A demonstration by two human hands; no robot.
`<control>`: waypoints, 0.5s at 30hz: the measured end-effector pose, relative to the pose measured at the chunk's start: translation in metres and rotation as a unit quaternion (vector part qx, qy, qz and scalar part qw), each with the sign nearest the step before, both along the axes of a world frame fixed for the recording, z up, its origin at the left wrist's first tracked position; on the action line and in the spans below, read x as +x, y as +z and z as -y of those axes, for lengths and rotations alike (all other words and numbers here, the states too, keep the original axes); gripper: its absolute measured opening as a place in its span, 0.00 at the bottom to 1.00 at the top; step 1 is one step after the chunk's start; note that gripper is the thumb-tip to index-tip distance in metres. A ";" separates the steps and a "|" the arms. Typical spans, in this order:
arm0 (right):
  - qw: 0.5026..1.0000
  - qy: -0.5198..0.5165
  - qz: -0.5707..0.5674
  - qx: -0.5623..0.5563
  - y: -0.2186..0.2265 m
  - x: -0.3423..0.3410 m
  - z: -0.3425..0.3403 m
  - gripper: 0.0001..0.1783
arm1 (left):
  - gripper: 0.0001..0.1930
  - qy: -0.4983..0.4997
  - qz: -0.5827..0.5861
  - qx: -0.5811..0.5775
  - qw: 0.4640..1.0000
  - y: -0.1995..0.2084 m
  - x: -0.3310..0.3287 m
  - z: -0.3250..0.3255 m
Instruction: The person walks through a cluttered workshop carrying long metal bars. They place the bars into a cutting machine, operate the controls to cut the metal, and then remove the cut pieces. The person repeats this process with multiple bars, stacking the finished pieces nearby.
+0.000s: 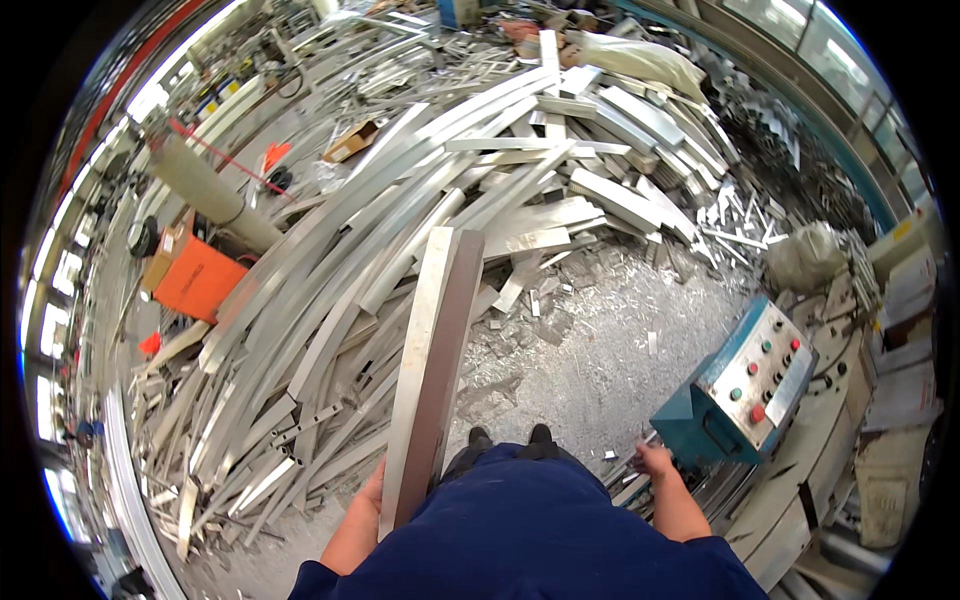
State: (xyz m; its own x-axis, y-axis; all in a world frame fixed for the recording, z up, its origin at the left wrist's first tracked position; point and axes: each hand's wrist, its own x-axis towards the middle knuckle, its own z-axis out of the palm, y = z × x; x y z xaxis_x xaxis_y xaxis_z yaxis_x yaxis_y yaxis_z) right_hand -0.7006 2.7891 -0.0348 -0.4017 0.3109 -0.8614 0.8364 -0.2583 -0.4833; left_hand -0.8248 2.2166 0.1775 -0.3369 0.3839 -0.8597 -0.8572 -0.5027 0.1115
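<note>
A: What does the left hand [372,492] have?

B: It is clamped under the near end of a long aluminium profile [432,370], held against the person's left side. The right hand [655,461] is well apart, closed on a short metal piece [630,478] just beside the blue control box [740,385].

A: Which way does the profile run?

B: Its long axis goes straight away from the body, far end raised over the scrap pile [420,210] ahead of the hand.

A: How should it be handled?

B: Probably gripping nearer the balance point, keeping the far end clear of the heap and the shoes [510,436].
</note>
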 end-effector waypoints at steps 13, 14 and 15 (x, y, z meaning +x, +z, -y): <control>0.989 0.141 0.040 0.005 0.031 -0.033 0.037 0.20 | 0.28 0.128 0.020 0.049 0.990 -0.075 0.035 0.068; 0.990 0.139 0.027 0.009 0.039 -0.045 0.039 0.19 | 0.28 0.132 0.019 0.049 0.990 -0.068 0.035 0.069; 0.991 0.135 0.018 0.012 0.050 -0.051 0.040 0.19 | 0.28 0.131 0.020 0.052 0.990 -0.046 0.032 0.065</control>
State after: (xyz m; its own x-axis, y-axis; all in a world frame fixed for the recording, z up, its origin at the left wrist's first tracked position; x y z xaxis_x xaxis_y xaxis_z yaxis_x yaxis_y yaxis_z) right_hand -0.7519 2.7487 0.0149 -0.4427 0.2162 -0.8702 0.8901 -0.0115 -0.4557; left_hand -0.7932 2.1520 0.1318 -0.4031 0.3751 -0.8348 -0.6987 -0.7152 0.0160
